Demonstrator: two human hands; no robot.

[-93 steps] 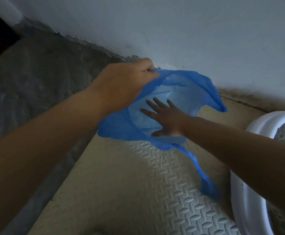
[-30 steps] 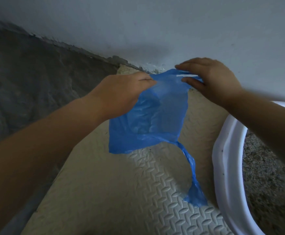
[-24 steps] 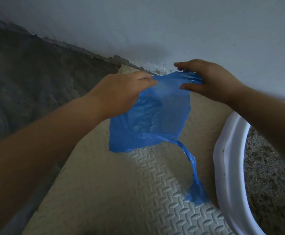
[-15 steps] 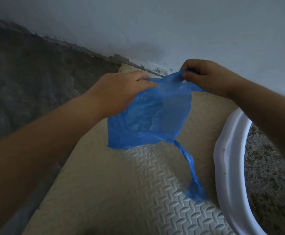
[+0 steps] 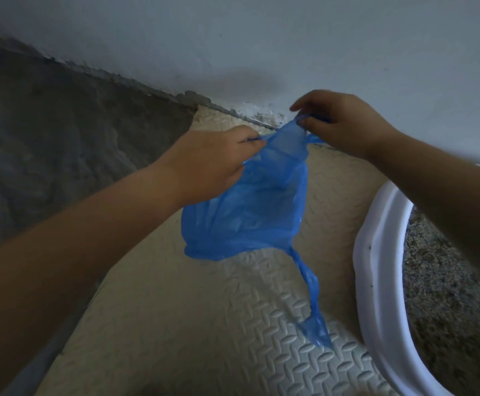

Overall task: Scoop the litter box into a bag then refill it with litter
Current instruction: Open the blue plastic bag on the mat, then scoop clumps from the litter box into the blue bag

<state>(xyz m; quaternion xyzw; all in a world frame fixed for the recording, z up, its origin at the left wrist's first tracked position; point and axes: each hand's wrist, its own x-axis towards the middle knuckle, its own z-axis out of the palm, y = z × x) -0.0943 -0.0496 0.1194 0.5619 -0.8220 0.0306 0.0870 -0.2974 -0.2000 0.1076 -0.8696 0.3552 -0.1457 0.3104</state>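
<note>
- Under my grip, the foam mat (image 5: pixel 193 332) lies beneath the bag's dangling strip. Just right of it sits the white litter box (image 5: pixel 373 281), its grey litter (image 5: pixel 444 304) not yet scooped.
- The blue bag (image 5: pixel 250 218) hangs between both hands, kept beside the box, I'd say, for a short carry.
- My left hand (image 5: pixel 213 164) pinches the near rim and my right hand (image 5: pixel 344 124) pinches the far rim, towards the wall (image 5: pixel 261 38).
- Since half a second ago, the right hand has drawn its edge higher and further off, stretching the mouth.
</note>
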